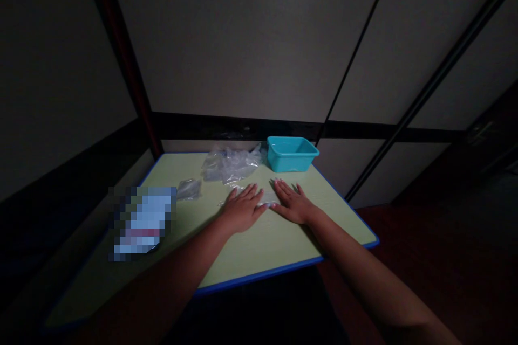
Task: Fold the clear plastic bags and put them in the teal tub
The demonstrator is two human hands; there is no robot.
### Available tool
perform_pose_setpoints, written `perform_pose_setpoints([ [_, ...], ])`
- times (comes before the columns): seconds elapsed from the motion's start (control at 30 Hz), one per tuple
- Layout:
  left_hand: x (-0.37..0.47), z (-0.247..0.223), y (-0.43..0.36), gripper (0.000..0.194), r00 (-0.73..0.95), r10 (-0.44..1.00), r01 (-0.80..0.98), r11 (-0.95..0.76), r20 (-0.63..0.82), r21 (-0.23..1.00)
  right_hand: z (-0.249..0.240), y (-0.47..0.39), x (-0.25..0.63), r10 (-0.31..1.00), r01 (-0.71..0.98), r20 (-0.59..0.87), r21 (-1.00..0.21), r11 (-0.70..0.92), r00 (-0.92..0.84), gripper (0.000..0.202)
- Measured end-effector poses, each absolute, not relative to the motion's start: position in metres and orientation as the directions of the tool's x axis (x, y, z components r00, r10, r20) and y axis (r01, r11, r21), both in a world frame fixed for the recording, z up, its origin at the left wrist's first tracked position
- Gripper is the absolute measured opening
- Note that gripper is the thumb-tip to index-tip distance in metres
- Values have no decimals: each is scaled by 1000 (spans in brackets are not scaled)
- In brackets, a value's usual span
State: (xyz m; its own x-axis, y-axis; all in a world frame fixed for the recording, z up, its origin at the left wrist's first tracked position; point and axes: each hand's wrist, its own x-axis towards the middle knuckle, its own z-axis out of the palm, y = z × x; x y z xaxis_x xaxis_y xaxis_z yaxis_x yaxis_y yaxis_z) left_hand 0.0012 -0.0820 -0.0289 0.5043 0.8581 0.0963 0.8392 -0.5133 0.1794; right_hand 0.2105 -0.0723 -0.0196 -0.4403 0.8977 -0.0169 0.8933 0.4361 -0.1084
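A clear plastic bag [267, 198] lies flat on the pale yellow-green table [259, 248], partly covered by both hands. My left hand [243, 208] presses on its left part, palm down with the fingers spread. On its right part rests my right hand [294, 203], also palm down and with fingers stretched out. The two thumbs come close together at the bag's near edge. Just beyond the hands sits a loose heap of clear plastic bags [232, 164].
A turquoise plastic basket [291, 161] stands at the table's far right corner. One small folded clear bag [189, 189] lies left of the heap. Further left is a pixelated bright object [148, 221]. Behind the table rises a panelled wall [243, 48]. Blue edging borders the tabletop.
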Motion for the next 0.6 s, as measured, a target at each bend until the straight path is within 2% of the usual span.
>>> perform_pose_setpoints([
  [0.27, 3, -23, -86, 58, 488, 871, 855, -491, 65, 166, -12, -67, 234, 968, 978, -145, -67, 199, -207, 59],
  [0.37, 3, -24, -86, 58, 487, 871, 855, -490, 64, 168, -11, -60, 248, 978, 989, -180, -122, 81, -102, 57],
  [0.47, 2, -25, -87, 58, 484, 871, 856, -490, 80, 164, -13, -53, 262, 992, 965, -122, -262, 8, -41, 57],
  [0.53, 2, -25, -88, 58, 476, 872, 859, -488, 112, 152, -16, -48, 270, 999, 942, -31, -336, 20, -33, 56],
  [0.6, 2, -24, -89, 58, 461, 873, 866, -482, 161, 134, -19, -44, 274, 997, 931, 59, -358, 70, -52, 50],
])
